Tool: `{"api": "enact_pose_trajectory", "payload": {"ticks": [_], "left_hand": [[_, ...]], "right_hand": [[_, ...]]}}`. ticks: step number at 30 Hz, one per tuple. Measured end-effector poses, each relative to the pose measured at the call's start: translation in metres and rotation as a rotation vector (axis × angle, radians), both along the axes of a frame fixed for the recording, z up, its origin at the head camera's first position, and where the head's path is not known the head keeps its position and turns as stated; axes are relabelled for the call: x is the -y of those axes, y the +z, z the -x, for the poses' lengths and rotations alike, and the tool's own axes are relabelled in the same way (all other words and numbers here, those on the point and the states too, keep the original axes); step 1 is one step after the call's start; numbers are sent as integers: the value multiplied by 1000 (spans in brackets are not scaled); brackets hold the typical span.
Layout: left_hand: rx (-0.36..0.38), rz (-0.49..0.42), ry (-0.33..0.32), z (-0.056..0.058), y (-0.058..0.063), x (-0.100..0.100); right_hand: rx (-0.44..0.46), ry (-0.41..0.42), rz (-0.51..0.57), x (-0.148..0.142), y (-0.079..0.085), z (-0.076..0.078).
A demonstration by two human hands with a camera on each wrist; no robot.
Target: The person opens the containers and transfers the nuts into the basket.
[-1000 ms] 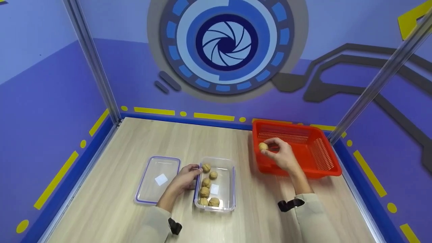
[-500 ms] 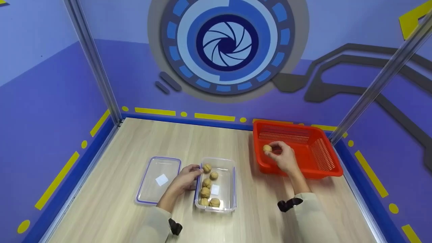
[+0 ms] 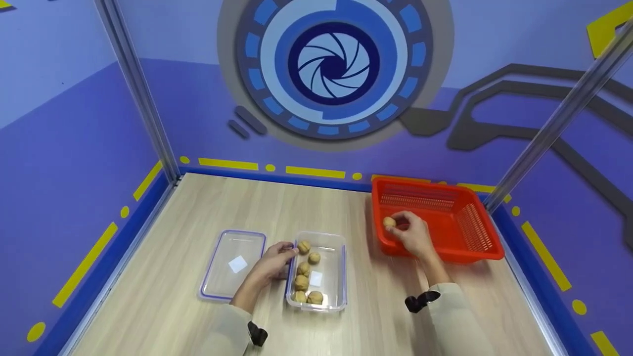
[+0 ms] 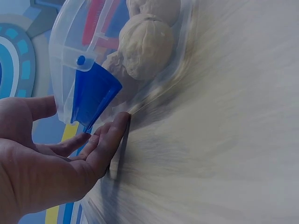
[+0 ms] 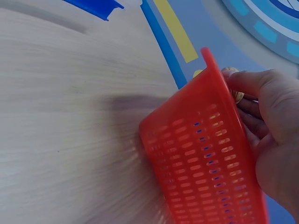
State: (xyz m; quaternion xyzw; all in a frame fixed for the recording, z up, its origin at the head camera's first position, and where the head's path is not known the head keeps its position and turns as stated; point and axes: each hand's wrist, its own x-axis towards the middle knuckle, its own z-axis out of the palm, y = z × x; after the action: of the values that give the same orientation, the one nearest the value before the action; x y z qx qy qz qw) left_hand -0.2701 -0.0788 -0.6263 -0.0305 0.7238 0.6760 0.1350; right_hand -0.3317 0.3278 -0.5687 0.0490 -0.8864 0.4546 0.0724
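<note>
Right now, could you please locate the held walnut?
In the head view's right half, the held walnut is pinched by the right hand, near the red basket's left wall.

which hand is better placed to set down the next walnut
Right hand, I'd judge: it pinches a walnut over the red basket; the left hand is at the clear box.

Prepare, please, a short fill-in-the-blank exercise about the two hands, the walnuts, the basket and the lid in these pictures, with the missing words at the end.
1. The right hand holds one walnut at a basket whose colour is ____.
2. Inside the clear container lie exactly ____ walnuts.
3. In the head view, the left hand touches the clear container on its ____ side.
4. The lid is off the clear container and lies on the ____.

Missing words: red; six; left; table.
</note>
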Motion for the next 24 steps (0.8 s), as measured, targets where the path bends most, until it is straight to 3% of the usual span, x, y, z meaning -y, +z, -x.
{"api": "enact_pose_trajectory", "payload": {"ticks": [9,17,24], "left_hand": [[40,-36,-7,-3,3,2],[-21,0,-15,-3,3,0],[3,7,-13,0,1,0]], "right_hand": [[9,10,-25,0,0,1],[-1,4,-39,-1,-1,1],[11,-1,-53,-1,-2,1]]}}
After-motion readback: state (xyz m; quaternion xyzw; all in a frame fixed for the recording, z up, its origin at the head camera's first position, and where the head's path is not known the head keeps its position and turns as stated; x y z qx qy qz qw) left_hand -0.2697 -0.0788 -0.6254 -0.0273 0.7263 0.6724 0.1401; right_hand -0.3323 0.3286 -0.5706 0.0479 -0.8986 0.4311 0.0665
